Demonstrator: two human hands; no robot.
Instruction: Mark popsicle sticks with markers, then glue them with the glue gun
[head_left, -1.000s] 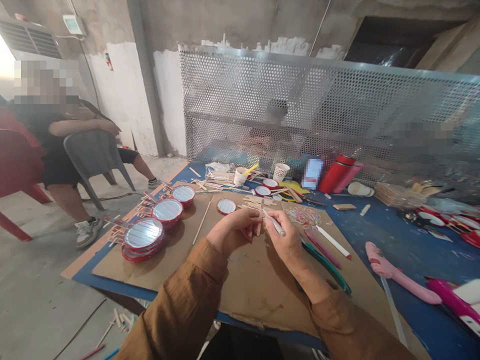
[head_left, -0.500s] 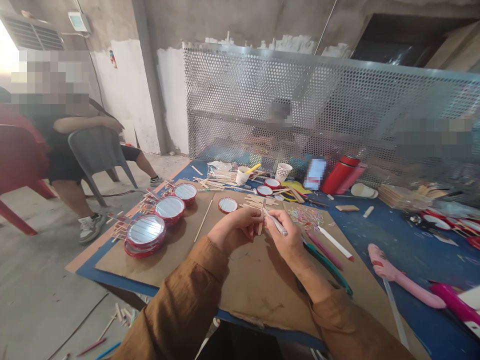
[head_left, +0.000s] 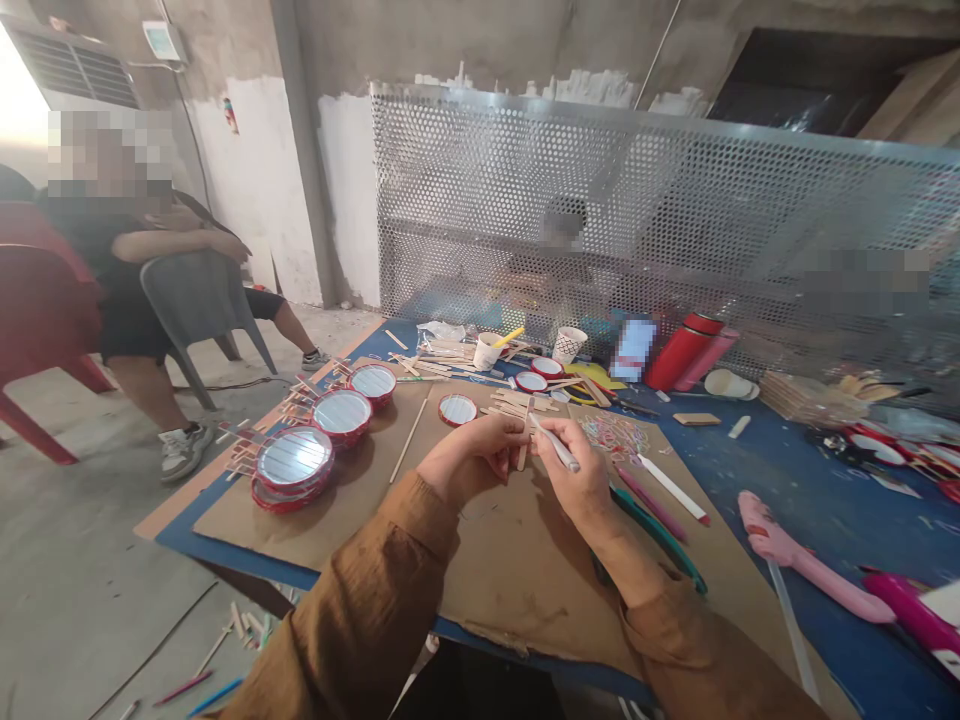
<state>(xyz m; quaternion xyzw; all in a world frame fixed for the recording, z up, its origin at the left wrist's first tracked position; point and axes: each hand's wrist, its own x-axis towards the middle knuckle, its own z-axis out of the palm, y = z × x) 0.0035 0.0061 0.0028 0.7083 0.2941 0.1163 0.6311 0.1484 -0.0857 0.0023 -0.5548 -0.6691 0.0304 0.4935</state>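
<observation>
My left hand [head_left: 476, 450] grips a flat wooden craft stick [head_left: 523, 445] that stands upright between my hands. My right hand [head_left: 577, 470] holds a white pen [head_left: 556, 447], its tip at the stick. Both hands rest above a brown cardboard sheet [head_left: 510, 590]. Left of them lie several round red-rimmed discs with shiny faces; the nearest small one [head_left: 457, 409] is just beyond my left hand. Green-handled pliers [head_left: 658, 535], a pink pen [head_left: 651, 503] and a tangle of coloured rubber bands [head_left: 613, 436] lie to the right of my right hand.
Loose wooden sticks, paper cups and a red flask [head_left: 675, 352] stand on the blue table [head_left: 817, 510] before a perforated metal screen [head_left: 570, 200]. A pink object [head_left: 795, 560] lies at right. A seated person [head_left: 127, 290] is at left, beyond the table's edge.
The whole view has shifted slightly as my head moved. My hands, the stick and the white pen keep nearly the same pose.
</observation>
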